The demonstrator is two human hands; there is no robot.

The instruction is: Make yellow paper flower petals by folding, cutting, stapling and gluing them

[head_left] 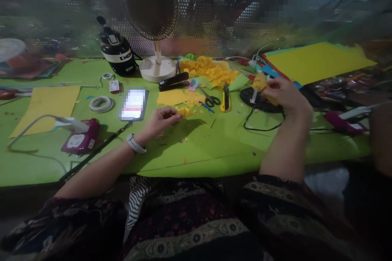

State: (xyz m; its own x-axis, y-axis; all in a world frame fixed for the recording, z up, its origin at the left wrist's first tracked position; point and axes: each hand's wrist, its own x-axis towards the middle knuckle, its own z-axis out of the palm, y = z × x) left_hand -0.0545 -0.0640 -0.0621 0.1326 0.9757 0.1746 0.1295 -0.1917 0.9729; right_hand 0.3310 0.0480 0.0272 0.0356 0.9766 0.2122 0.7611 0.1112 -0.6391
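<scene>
My left hand (162,122), with a white watch on its wrist, pinches a small yellow paper piece (187,112) just above the green table. On the right, my right hand (284,94) is raised with its fingers closed around a crumpled yellow paper piece (260,82). A pale, narrow strip or stick hangs below that piece; its kind is unclear. Between the hands lie black-handled scissors (212,100) and a yellow box cutter (226,101). Behind them are a heap of yellow paper petals (208,71), a black stapler (173,81) and yellow paper scraps (173,97).
A white desk fan (157,69) and a black jug (119,57) stand at the back. Left are a phone (134,105), tape roll (101,104) and magenta power adapter (81,138) with a cable. Coloured sheets (318,63) lie right; another person's arm (380,138) is at the edge.
</scene>
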